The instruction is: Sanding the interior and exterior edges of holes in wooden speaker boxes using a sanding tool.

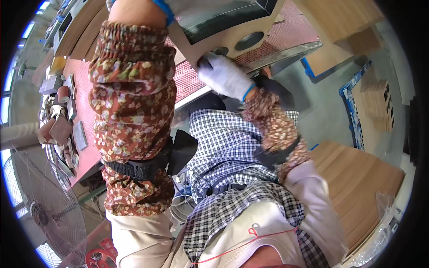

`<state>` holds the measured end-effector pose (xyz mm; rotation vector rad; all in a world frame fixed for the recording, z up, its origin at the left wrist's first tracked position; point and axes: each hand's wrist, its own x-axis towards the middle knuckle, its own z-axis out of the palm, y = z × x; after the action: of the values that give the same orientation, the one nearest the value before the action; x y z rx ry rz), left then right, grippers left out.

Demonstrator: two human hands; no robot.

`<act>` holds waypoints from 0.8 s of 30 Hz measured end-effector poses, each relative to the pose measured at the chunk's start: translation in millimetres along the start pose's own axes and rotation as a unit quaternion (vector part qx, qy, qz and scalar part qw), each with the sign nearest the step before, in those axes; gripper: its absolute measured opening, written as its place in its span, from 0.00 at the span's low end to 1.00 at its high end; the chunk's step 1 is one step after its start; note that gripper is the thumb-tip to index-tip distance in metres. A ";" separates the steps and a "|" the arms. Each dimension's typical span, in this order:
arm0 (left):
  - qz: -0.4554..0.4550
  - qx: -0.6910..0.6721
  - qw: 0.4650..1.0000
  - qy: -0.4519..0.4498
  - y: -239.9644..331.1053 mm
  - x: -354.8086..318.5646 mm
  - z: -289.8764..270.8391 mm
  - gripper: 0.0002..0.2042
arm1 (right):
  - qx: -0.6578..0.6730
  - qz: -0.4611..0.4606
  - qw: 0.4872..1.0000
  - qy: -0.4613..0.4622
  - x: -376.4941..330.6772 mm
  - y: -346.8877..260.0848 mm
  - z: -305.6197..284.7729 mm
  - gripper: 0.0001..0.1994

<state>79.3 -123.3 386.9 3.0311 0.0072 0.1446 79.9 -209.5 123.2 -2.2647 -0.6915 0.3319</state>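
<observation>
My right hand (pixel 225 78), in a white knit glove with a blue cuff, is closed on the near corner of a tan wooden board (pixel 201 47). Its fingertips curl at the board's edge, partly hidden, close to a round hole. A second round hole and a large rectangular dark panel (pixel 228 20) show farther along. My left arm, in a flowered red-brown sleeve (pixel 134 98), reaches up past the top edge. Only bare wrist and a blue glove cuff (pixel 164 10) show there; the left fingers are out of sight.
The board lies over a table with a red patterned surface (pixel 185 80). Stacked boards (pixel 82 31) stand at the far left, near sanding blocks and scraps (pixel 60 127). A caged fan (pixel 42 214) is lower left. Wood-grain panels (pixel 357 187) and a block stack (pixel 379 105) lie right.
</observation>
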 end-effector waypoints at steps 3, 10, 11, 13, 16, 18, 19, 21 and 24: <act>0.032 -0.018 0.999 0.020 -2.4 4.4 10.3 0.30 | -0.254 -0.021 0.967 -0.024 -4.9 2.7 -31.3 0.24; 0.075 0.013 0.989 0.126 -8.3 11.4 24.1 0.30 | 0.649 0.092 0.755 -0.031 -16.5 -26.3 29.3 0.07; 0.016 -0.009 0.992 0.121 -6.3 21.2 32.0 0.31 | 0.791 0.100 0.586 -0.145 -10.8 -7.2 28.5 0.13; 0.084 0.017 0.986 0.145 -21.1 6.4 27.2 0.31 | 0.919 0.053 0.346 -0.182 -4.2 -21.4 3.8 0.18; 0.085 -0.004 0.993 0.077 -27.4 12.2 22.7 0.33 | 0.950 0.029 0.281 -0.132 -6.7 -33.3 -2.2 0.15; 0.088 0.029 0.987 0.129 -20.1 5.3 22.4 0.33 | 0.922 0.009 0.364 -0.131 -7.2 -26.5 6.0 0.16; 0.087 0.033 0.983 0.160 -10.3 -11.7 23.3 0.34 | 0.878 0.065 0.443 -0.170 -4.0 -13.1 17.5 0.16; 0.099 0.009 0.980 0.173 1.6 -3.1 35.8 0.34 | 0.529 -0.002 0.844 -0.086 3.5 33.2 24.3 0.11; 0.023 -0.003 0.995 0.096 -7.2 -4.7 11.0 0.33 | -0.228 -0.049 0.972 -0.020 0.0 -6.5 -15.7 0.19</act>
<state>75.6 -117.4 374.8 2.9988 -0.0473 0.4388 84.1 -214.8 138.9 -2.6473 -0.9786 0.1829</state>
